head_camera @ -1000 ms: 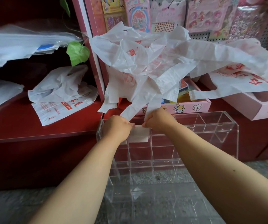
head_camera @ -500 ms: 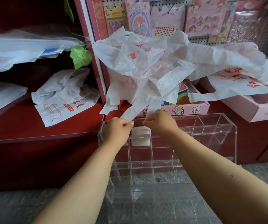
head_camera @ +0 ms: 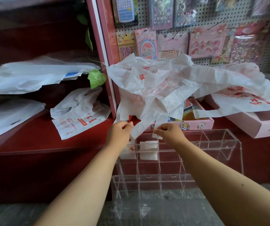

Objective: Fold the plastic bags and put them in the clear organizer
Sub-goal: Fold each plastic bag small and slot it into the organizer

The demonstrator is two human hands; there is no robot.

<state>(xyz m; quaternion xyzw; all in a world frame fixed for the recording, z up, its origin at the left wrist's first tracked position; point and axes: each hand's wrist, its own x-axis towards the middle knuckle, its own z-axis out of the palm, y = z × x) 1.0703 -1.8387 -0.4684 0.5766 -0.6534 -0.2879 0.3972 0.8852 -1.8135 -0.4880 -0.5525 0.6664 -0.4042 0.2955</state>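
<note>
Plastic bag (head_camera: 149,88) handles pinched by both hands' fingers (head_camera: 127,125) above clear organizer (head_camera: 212,144).

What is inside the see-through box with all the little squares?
Two folded white bags sit in top-row compartments of the clear organizer, side by side. The left one is partly hidden behind the left hand. The other compartments in view look empty.

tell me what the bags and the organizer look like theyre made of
Plastic bags: thin white plastic film with red print, matte; it crumples and lets light through. Clear organizer: rigid transparent sheet, probably acrylic, glossy; the red shelf shows through and its edges glint. Left hand and right hand each pinch a bag strip.
</note>
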